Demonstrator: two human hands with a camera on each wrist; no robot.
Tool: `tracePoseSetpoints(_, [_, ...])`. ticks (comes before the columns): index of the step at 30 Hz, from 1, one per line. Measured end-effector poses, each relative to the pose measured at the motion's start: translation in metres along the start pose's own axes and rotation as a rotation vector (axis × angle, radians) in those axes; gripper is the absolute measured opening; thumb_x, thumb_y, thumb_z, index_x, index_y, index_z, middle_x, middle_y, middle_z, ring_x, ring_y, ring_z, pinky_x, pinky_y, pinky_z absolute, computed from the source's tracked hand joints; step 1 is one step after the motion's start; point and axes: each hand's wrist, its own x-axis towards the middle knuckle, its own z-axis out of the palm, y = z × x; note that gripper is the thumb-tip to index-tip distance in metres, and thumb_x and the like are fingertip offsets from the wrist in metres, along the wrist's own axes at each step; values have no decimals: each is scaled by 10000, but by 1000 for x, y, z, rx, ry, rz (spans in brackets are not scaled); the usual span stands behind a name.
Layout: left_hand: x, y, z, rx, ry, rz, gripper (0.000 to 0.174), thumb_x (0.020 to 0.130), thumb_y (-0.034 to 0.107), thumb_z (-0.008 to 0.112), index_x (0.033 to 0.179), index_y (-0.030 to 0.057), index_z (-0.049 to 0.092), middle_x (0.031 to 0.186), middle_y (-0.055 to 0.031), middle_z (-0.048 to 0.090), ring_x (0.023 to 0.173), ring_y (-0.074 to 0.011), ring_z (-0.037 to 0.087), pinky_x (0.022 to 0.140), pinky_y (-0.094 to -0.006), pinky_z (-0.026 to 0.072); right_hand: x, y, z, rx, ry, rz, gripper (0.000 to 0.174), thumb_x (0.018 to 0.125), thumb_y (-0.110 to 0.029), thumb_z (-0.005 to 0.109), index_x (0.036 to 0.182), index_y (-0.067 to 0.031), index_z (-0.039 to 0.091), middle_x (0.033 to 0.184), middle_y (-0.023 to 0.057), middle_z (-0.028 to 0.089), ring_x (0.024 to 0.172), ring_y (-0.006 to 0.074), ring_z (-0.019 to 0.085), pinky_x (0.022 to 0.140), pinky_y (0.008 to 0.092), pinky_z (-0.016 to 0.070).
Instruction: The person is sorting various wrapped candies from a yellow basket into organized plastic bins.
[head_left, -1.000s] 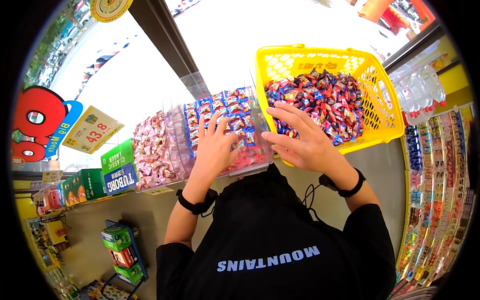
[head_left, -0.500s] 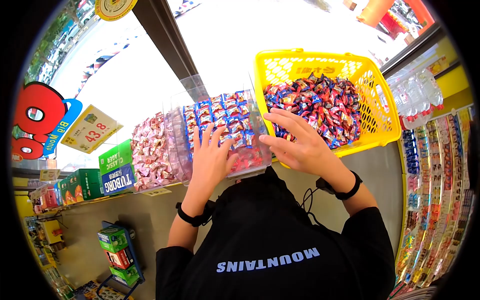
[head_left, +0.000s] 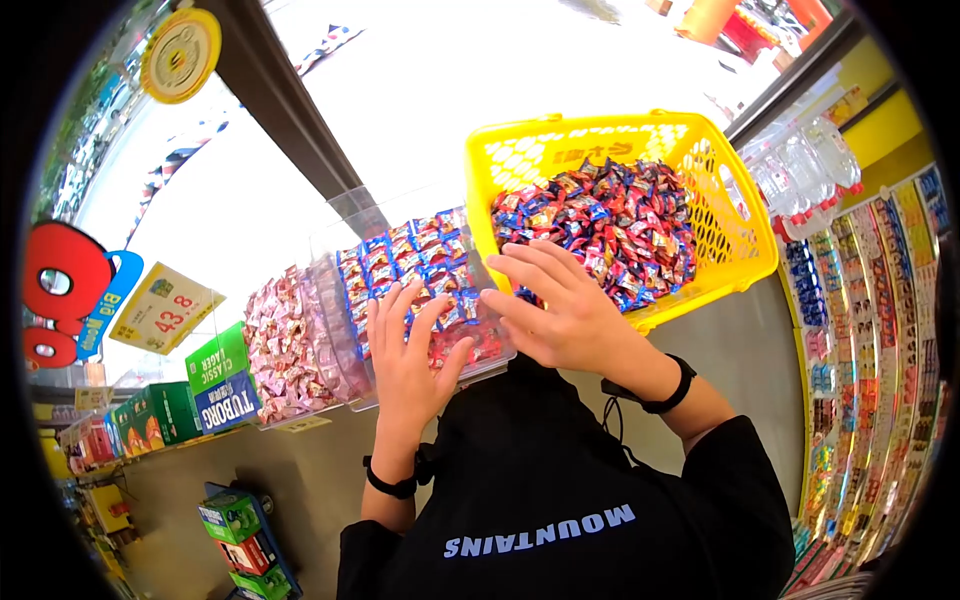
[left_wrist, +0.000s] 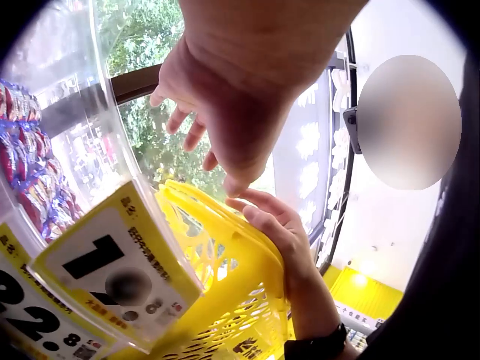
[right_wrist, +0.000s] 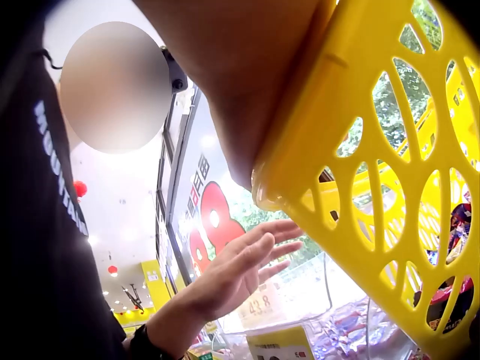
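My left hand [head_left: 408, 365] hovers over the front of a clear bin, fingers spread and thumb apart, holding nothing. Inside the bin, blue-and-red wrapped candies [head_left: 425, 262] lie in neat rows, and red-wrapped ones show through its front. My right hand [head_left: 560, 310] lies at the near left corner of a yellow shopping basket [head_left: 745, 262], its fingers extended over the rim. Loose wrapped candies [head_left: 610, 225] in dark blue and red heap up in the basket. From the left wrist, the right hand [left_wrist: 281, 232] shows right at the basket's rim.
Pink wrapped candies [head_left: 285, 345] fill the bin on the left, beside a green-and-blue beer carton [head_left: 222, 375]. Price cards [left_wrist: 120, 266] hang on the bin fronts. Water bottles [head_left: 800, 175] stand beyond the basket, packed snack shelves [head_left: 860, 350] at right. A window lies behind.
My left hand has drawn back from the candy rows toward the bin's front, its fingers straighter. The right hand stays by the basket corner. The head view has shifted, moving the scene left and down.
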Motion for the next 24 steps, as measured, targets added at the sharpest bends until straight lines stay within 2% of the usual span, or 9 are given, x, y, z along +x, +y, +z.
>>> tracePoseSetpoints(2, [7,10,1,-41,20,23,558,855,285,876,1360,129,697,1507,-154,584,1476,-414,489,1256,-638,309,-2,-1,-1,-7,16,12,397,845,-150,794,1227,-66,725,1417,180,647,1340,382,601,1175,554,443])
tracePoseSetpoints(7, [21,38,8,-74,-50,90,588,836,269,879,1370,109,694,1498,-181,579,1466,-428,495,1258,-647,311,-20,-4,-19,-24,45,2,368,867,-221,768,1191,-53,721,1406,175,653,1332,354,613,1178,569,437])
tracePoseSetpoints(13, [31,69,29,-33,-57,125,557,823,253,883,1338,126,712,1489,-175,574,1471,-431,481,1263,-659,305,-54,5,-61,80,35,5,370,888,-198,743,1227,-55,706,1422,167,645,1369,346,602,1190,569,442])
tracePoseSetpoints(17, [50,101,40,12,-67,91,530,822,245,893,1311,137,719,1473,-161,587,1463,-433,497,1264,-660,305,-79,33,-100,113,35,1,393,875,-174,746,1247,-53,709,1439,165,641,1360,342,608,1198,545,446])
tracePoseSetpoints(22, [79,141,46,114,-87,65,479,840,197,880,1291,132,730,1475,-151,593,1452,-435,510,1256,-645,328,-112,83,-140,131,48,43,340,858,-135,780,1187,-63,733,1381,154,667,1321,326,636,1159,533,474])
tracePoseSetpoints(24, [95,158,45,194,-91,82,476,840,179,877,1291,139,733,1468,-151,597,1447,-434,515,1249,-644,339,-128,108,-152,112,16,41,415,837,-119,828,1239,-75,734,1414,157,661,1318,352,637,1145,526,493])
